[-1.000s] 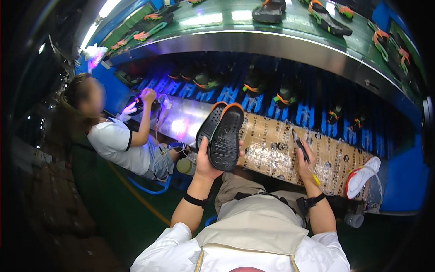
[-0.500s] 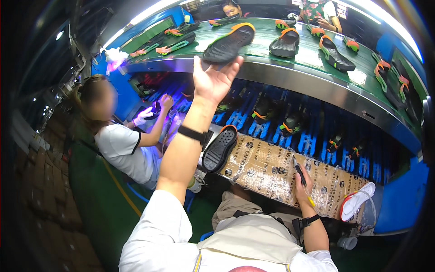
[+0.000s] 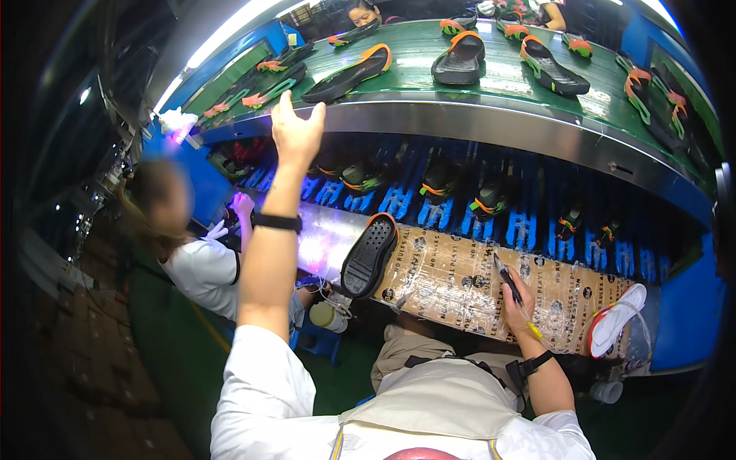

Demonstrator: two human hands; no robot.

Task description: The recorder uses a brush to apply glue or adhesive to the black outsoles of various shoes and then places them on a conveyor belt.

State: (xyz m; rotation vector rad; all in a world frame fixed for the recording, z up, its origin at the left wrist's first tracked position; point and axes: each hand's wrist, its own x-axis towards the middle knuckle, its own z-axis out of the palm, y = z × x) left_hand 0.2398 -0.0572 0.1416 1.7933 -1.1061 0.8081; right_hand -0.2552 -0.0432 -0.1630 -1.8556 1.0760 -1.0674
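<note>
My left hand (image 3: 297, 136) reaches up to the near edge of the green conveyor belt, empty, with its fingers spread. Just beyond its fingertips a black shoe sole with an orange rim (image 3: 349, 77) lies on the belt. Low over the cardboard-covered bench (image 3: 445, 287), my right hand (image 3: 518, 303) grips a slim black pen-like tool (image 3: 506, 280) with a pale tip, pointing away from me. Another black sole with an orange edge and a dotted heel area (image 3: 369, 257) rests at the cardboard's left end. A white-and-red sole (image 3: 616, 322) sits at its right end.
More orange-and-black soles (image 3: 553, 67) ride on the belt (image 3: 399, 57). Under it, black shoe parts (image 3: 441, 180) sit on blue racks. A co-worker in a white shirt (image 3: 201, 268) is seated at left, and others sit across the belt. A white cup-like container (image 3: 328, 316) stands at the bench's left.
My left hand has let go of the sole, which now lies on the belt, and has drawn away to the left. My right hand keeps hold of the pen-like tool in nearly the same place.
</note>
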